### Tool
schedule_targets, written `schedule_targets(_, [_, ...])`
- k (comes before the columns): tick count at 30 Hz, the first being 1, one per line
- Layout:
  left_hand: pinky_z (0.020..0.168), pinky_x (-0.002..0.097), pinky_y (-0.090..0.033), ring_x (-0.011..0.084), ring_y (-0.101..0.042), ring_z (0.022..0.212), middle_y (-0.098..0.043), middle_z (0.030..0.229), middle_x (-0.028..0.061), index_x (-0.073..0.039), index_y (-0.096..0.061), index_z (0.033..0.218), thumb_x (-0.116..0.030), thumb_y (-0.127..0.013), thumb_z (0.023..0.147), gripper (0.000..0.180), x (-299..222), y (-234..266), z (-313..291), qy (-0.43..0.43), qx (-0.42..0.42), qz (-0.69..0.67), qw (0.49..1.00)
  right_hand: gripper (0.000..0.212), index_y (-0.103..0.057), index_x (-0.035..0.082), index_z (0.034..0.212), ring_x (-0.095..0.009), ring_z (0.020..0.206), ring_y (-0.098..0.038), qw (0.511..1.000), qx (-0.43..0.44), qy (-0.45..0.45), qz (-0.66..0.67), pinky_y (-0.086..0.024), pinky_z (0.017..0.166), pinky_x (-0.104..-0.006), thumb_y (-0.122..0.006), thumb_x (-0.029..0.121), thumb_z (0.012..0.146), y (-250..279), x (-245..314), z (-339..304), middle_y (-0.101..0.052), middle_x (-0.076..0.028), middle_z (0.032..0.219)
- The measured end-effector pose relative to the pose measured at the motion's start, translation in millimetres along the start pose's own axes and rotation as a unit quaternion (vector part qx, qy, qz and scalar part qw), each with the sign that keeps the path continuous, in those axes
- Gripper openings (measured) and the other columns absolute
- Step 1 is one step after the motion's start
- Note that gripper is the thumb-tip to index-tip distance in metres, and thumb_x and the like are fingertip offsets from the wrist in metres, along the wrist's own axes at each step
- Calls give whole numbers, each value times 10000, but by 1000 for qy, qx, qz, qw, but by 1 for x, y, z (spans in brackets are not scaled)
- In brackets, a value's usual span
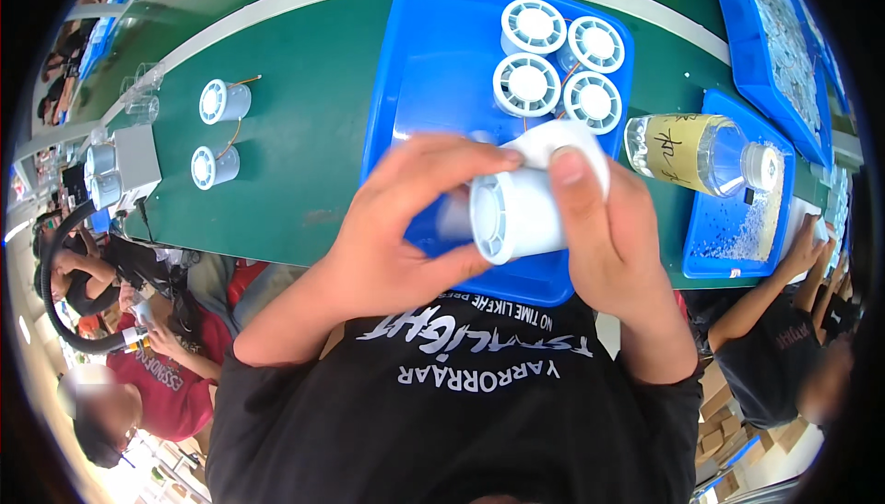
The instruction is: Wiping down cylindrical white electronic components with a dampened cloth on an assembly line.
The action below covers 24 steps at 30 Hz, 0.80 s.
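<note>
Over the near part of the blue tray (392, 71), my right hand (608, 218) grips a white cylinder (530, 213) with a spoked end, its thumb on a white cloth or paper (562, 140) at the cylinder's upper side. The cylinder lies tilted on its side, spoked end turned left. My left hand (396, 218), slightly blurred, curls toward that end. Its thumb is at the lower rim, a finger reaches the top beside the cloth, and the other fingers are partly hidden. Several similar white cylinders (533, 26) stand at the tray's far right, thin orange wires between them.
Two more white cylinders (214, 167) with wires lie on the green table (304, 117) at left. A clear labelled bottle (691, 149) leans over a smaller blue tray (714, 232) holding white bits. A large blue bin (784, 43) stands far right. People sit at both sides.
</note>
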<state>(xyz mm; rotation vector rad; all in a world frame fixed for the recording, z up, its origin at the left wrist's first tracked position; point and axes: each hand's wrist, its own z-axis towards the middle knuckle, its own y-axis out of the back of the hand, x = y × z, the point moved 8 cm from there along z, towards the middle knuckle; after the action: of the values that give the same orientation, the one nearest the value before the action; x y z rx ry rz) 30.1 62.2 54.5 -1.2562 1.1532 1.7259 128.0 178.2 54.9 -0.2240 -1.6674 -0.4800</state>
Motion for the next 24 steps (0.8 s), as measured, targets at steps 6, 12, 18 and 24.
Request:
schedule_targets(6, [799, 257, -509, 116, -626, 913, -625, 1099, 123, -24, -362, 1428, -56, -754, 883, 672, 26, -17, -9, 191, -36, -284, 939, 253, -675, -20, 1093, -325, 843, -652, 930, -126, 255, -232, -535, 706, -392, -675, 154, 909, 0, 23, -2, -670, -148, 998])
schedule_targets(12, [943, 332, -522, 201, -646, 1101, -617, 1211, 134, 26, -387, 1410, 90, -715, 779, 714, 26, -9, -5, 221, -31, -349, 910, 479, -603, -32, 1294, -392, 1194, -547, 883, -24, 262, -388, -463, 977, -438, -520, 344, 1010, -31, 41, -22, -539, -205, 1343])
schedule_targets(18, [944, 339, -535, 218, -614, 1174, -573, 1267, 109, -32, -474, 1334, 64, -770, 777, 638, 15, -4, -5, 103, -46, -169, 979, 497, -648, -12, 1108, -260, 798, -674, 996, 46, -54, -48, -525, 735, -342, -414, 425, 1073, -3, -6, 16, -696, -138, 893])
schedule_targets(24, [980, 405, -530, 281, -585, 1219, -501, 1331, 205, -27, -419, 1322, 114, -752, 764, 665, 6, 4, -9, -28, -17, -82, 996, 433, -613, -14, 1218, -105, 1013, -577, 987, -140, -66, 48, -445, 872, -259, -446, 359, 1076, 31, -28, -7, -657, -60, 1106])
